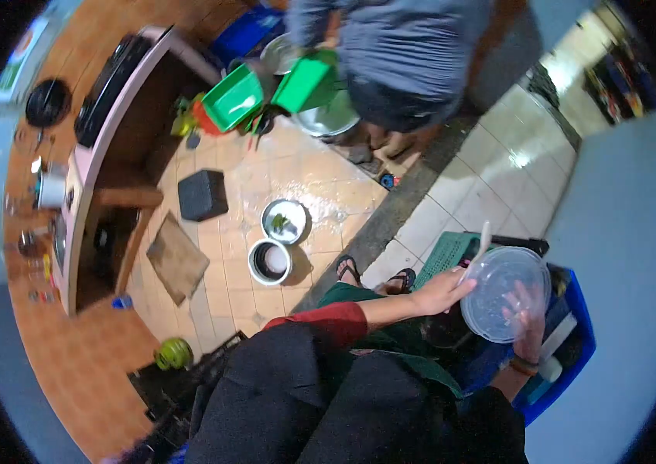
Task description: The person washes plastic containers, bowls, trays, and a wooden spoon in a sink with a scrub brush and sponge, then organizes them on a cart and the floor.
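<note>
My left hand (445, 292) is closed around the lower end of a white plastic spoon (486, 238), which points up and away from me. Its fingertips are right at the edge of a clear round plastic tub (490, 298). On the far side of that tub, my right hand (527, 329) grips it, with fingers showing blurred through the plastic. Under both hands is a blue crate (585, 332) with mixed items inside, including a white bottle (551, 369). A green plastic basket (444, 251) stands beside the crate.
A person (405, 62) bends over a metal basin (328, 120) and green basins (234, 99). Two pots (270, 261) and a black block (203, 195) rest on the wet tiles. A raised ledge (359, 240) crosses the floor. The counter (88, 170) is at left, a wall (622, 209) at right.
</note>
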`<state>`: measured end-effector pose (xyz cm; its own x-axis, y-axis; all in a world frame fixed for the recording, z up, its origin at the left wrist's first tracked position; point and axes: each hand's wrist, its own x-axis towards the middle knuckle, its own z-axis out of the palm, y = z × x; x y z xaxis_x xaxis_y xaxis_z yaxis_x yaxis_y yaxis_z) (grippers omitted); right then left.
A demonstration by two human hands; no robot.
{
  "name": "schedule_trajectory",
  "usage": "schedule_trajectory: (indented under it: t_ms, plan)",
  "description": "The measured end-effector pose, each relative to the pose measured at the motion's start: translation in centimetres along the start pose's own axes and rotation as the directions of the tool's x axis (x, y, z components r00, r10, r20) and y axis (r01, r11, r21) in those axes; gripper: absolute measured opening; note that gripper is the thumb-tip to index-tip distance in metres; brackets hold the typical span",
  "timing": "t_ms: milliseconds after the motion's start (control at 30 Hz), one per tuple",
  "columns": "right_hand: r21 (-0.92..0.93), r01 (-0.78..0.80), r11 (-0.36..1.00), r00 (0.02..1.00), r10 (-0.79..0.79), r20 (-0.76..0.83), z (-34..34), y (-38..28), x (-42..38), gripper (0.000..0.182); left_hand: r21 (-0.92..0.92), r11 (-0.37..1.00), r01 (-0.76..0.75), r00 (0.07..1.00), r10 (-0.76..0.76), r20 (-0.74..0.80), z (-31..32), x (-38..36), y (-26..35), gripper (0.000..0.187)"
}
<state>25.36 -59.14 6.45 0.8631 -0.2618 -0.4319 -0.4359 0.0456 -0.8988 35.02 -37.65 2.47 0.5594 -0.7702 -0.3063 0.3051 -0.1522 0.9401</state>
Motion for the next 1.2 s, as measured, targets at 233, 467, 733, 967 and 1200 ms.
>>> schedule_trajectory:
  t_ms: [233,467,733,967,1200]
  plan:
    - [0.119,-0.112,0.987,0.887,0.045,0.460,14.2,-1.8,7.5,0.073,-0.228,0.945,-0.236,0.852,0.088,-0.517,-8.6,-7.5,-7.7,0.035]
    - [0.103,-0.245,0.964,0.700,0.103,0.707,22.4,-0.1,12.8,0.071,-0.406,0.868,-0.286,0.746,-0.065,-0.663,-13.8,-13.5,-9.5,0.035]
    - [-0.188,-0.305,0.934,0.375,0.299,0.877,30.5,-3.9,18.7,0.070,-0.481,0.821,-0.306,0.554,-0.258,-0.792,-14.3,-14.8,-12.6,0.038]
    - [-0.335,-0.004,0.942,0.188,0.330,0.925,36.6,-3.7,22.3,0.066,-0.472,0.697,-0.540,0.308,-0.358,-0.881,-14.5,-15.1,-12.5,0.035]
    - [-0.538,0.019,0.843,0.080,0.535,0.841,42.0,-1.5,20.7,0.066,-0.433,0.547,-0.716,0.105,-0.529,-0.842,-11.7,-19.2,-15.8,0.035]
